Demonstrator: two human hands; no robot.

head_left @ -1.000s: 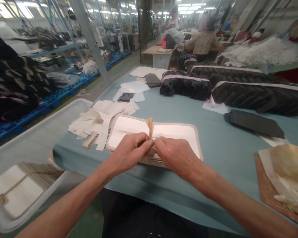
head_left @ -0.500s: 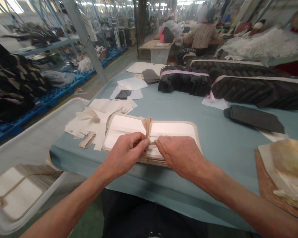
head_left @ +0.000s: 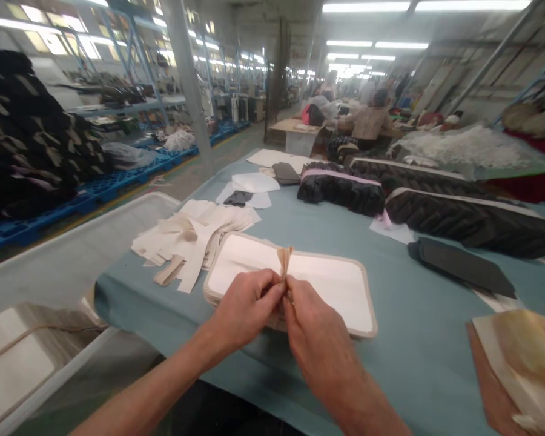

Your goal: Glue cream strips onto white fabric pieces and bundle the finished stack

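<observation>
A stack of white rounded panels with beige edging [head_left: 336,284] lies in front of me on the table. A tan fabric strip [head_left: 284,259] runs across the middle of the stack. My left hand [head_left: 252,303] pinches the strip from the left, thumb and index finger closed on it. Fingertips meeting those of the left, my right hand [head_left: 311,315] is closed on the same strip from the right. The part of the strip between the fingers is hidden, so I cannot make out a knot.
Cream fabric strips [head_left: 195,236] lie left of the stack. Black bundles tied with bands [head_left: 340,188] and dark flat pieces [head_left: 463,263] sit farther back and right. A white bin [head_left: 136,212] with a tied panel bundle [head_left: 22,339] stands left. A person [head_left: 367,118] is in the background.
My right hand has come in from the right to meet the left at the strip. The stack is turned slightly, and the camera view has tilted up.
</observation>
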